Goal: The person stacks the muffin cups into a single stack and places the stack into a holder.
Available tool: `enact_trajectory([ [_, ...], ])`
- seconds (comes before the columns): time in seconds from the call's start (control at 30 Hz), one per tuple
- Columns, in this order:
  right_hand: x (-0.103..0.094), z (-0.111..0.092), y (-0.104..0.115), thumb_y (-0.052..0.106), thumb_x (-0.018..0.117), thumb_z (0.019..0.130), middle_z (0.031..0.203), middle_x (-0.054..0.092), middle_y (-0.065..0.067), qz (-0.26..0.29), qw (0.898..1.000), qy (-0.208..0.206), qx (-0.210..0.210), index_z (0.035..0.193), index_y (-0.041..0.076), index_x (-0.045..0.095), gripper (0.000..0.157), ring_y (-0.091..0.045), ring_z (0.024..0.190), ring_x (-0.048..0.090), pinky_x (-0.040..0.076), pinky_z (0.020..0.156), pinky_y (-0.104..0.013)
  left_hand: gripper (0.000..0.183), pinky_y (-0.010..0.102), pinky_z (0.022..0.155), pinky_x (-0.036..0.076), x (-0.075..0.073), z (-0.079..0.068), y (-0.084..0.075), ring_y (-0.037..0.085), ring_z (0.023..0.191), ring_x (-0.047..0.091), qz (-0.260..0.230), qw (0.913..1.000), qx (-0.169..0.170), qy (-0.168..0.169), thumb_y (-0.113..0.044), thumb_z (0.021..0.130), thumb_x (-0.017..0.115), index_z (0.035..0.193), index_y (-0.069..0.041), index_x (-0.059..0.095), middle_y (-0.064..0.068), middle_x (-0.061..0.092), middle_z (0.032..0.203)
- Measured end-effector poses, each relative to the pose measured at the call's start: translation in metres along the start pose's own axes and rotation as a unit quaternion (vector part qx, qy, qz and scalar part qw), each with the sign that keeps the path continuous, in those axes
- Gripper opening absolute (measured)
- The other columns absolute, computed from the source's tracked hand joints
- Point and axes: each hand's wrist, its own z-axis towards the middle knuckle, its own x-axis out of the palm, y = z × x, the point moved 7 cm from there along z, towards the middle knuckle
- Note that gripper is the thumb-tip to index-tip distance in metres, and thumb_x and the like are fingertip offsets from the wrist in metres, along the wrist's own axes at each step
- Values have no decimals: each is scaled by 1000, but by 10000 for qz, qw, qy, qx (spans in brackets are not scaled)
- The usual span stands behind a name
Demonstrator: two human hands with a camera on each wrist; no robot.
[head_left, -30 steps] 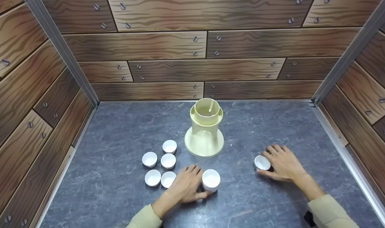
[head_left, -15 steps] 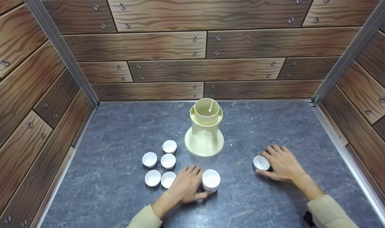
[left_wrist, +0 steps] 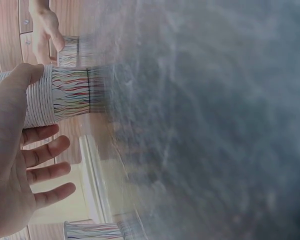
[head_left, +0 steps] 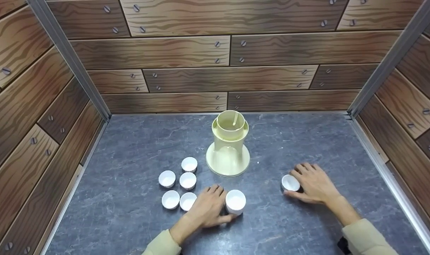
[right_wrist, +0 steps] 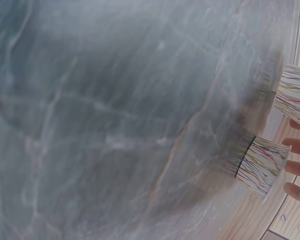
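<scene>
While the left fingers [left_wrist: 47,151] grip stacked cups [left_wrist: 71,94] (wavy-lined), the right fingers [head_left: 301,170] clasp a single cup [head_left: 290,183].

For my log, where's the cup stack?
In the head view, the cup stack stands low, just right of the left hand, in front of the yellow stand.

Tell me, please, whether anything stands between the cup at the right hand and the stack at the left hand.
Nothing visible stands between the cup and the stack of cups; the head view shows only tabletop there. The yellow stand is farther back, off that line.
</scene>
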Motion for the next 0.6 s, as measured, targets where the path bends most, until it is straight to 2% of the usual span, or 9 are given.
enact_trajectory([
  [0.3, -2, 2, 4, 78, 64, 85, 118, 69, -15, 53, 10000, -84, 4, 120, 12, 70, 75, -36, 111, 63, 52, 93, -56, 69, 36, 93, 56, -1, 0, 0, 20, 109, 65, 16, 10000, 1, 34, -76, 93, 55, 121, -15, 65, 1, 69, 111],
  [0.6, -3, 3, 8, 77, 65, 85, 118, 69, -14, 293, 9994, -128, 141, 120, 12, 71, 74, -36, 113, 63, 52, 99, -57, 69, 37, 95, 55, 0, 0, 0, 20, 111, 64, -1, 9999, -16, 113, -76, 92, 56, 122, -14, 64, 2, 69, 113],
])
